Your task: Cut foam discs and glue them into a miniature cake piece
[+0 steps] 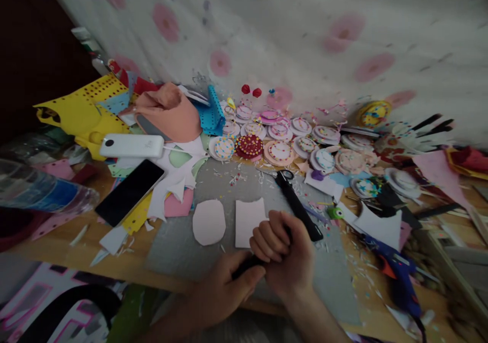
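Observation:
My left hand (224, 287) is closed around one end of a dark object (244, 268) at the mat's front edge. Touching it, my right hand (287, 254) has its fingers curled round the same object, most of which is hidden. A rounded white piece (209, 222) lies on the grey mat (171, 246), beyond my left hand. Beside it sits a squarer white piece (248, 218), partly covered by my right hand. A black tool (299, 206) rests on the mat beyond my right hand.
Several small decorated discs (280, 151) line the back. At left are a phone (130, 191), a white power bank (131, 146), a plastic bottle (46, 190) and paper scraps. A blue glue gun (400, 277) lies at right, near a wooden box (438, 241).

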A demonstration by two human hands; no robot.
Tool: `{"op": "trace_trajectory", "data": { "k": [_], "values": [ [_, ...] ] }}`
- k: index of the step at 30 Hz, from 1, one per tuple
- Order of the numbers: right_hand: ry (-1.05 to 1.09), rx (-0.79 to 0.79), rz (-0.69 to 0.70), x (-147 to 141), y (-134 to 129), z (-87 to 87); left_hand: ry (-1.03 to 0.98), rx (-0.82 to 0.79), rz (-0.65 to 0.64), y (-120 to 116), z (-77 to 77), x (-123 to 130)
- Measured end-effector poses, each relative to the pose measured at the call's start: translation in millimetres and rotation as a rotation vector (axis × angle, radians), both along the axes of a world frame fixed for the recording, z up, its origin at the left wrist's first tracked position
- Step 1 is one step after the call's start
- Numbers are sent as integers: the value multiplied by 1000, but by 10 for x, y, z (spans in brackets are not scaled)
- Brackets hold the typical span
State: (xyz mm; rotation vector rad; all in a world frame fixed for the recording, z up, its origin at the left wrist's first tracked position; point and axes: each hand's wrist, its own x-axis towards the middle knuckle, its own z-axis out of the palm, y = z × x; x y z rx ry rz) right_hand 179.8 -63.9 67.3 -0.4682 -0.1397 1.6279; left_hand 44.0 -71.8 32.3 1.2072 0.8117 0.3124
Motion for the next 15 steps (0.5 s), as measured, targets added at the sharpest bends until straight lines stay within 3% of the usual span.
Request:
{"op": "trace_trajectory", "data": {
  "k": [5,10,12,15],
  "values": [
    [-50,92,73,124,115,80,-68,-55,64,59,30,18],
    [-501,181,107,181,1,9,-169,-107,81,11,39,-86],
    [-760,213,165,212,-115,-84,-58,-18,30,-22,46,-160],
    [-1018,241,337,247,-289,-184,153,322,-173,-43,93,-274]
  ]
}}
